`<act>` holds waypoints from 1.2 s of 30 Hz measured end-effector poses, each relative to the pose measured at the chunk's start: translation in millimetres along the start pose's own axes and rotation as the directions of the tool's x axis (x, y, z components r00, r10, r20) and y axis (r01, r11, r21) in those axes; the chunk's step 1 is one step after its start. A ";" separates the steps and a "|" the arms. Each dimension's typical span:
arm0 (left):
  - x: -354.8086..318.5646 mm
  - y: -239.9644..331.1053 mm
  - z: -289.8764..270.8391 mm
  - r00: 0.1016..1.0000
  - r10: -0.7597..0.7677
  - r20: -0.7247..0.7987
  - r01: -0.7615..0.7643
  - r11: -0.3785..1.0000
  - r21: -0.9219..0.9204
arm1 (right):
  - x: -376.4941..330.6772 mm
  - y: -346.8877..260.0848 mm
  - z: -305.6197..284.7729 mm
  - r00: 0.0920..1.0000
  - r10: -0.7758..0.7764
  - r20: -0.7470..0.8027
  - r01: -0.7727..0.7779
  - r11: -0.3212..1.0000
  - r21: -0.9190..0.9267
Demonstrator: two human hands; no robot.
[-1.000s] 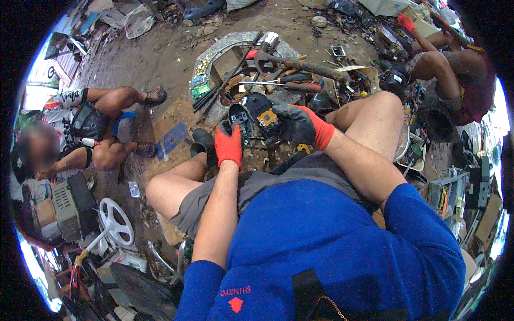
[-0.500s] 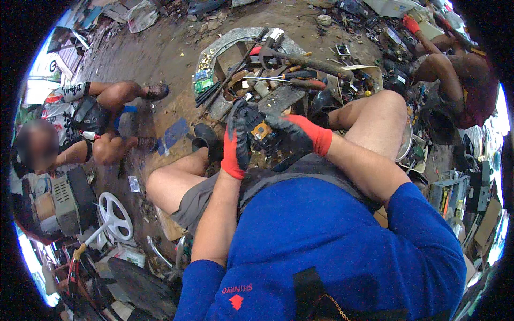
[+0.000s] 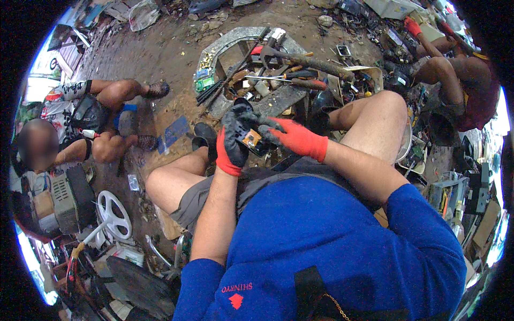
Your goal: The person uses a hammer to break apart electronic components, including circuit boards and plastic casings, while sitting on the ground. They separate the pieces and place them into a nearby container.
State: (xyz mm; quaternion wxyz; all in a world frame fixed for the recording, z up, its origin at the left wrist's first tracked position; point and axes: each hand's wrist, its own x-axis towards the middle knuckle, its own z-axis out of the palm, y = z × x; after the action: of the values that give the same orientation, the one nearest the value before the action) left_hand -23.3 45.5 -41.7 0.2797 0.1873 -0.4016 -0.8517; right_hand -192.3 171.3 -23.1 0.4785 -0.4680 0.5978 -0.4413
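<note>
My left hand (image 3: 232, 140), in a red glove with dark coated fingers, is wrapped round a small black plastic device part (image 3: 260, 151). An orange-yellow piece (image 3: 251, 138) shows on its upper face. My right hand (image 3: 293, 137), gloved alike, comes in from the right. Its fingers are drawn together at the part's right upper side, and whatever they pinch is too small or hidden to name. Both hands are above my lap, just nearer than a low work block (image 3: 284, 101).
On the work block lie a hammer (image 3: 305, 62), screwdrivers (image 3: 304, 84), a green circuit board (image 3: 204, 84) and scrap. One person (image 3: 80, 120) sits at the left, another (image 3: 455, 80) at the right. A white steering-wheel-shaped item (image 3: 114, 215) stands at lower left.
My right hand has drawn back a little to the right from the black part. The part has turned in my left hand and its orange-yellow piece sits lower and further left.
</note>
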 end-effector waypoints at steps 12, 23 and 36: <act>1.4 7.0 1.6 0.997 -0.047 -0.062 0.059 0.977 0.207 | -18.1 -40.7 5.1 0.927 -0.324 0.187 0.373 0.763 -0.529; -6.1 10.7 28.8 0.945 -0.325 -0.018 0.312 0.920 -0.236 | -12.8 -33.7 9.1 0.866 -0.442 0.235 0.473 0.570 -0.672; -8.6 -4.5 10.0 0.965 -0.257 -0.050 0.260 0.964 0.053 | -8.2 -29.2 8.8 0.927 -0.310 0.211 0.374 0.802 -0.467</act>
State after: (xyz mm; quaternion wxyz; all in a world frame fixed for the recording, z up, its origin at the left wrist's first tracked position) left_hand -23.6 59.0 -38.4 0.1689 0.2645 -0.3928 -0.8644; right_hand -178.7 173.7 5.4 0.2898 -0.7020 0.5659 -0.3209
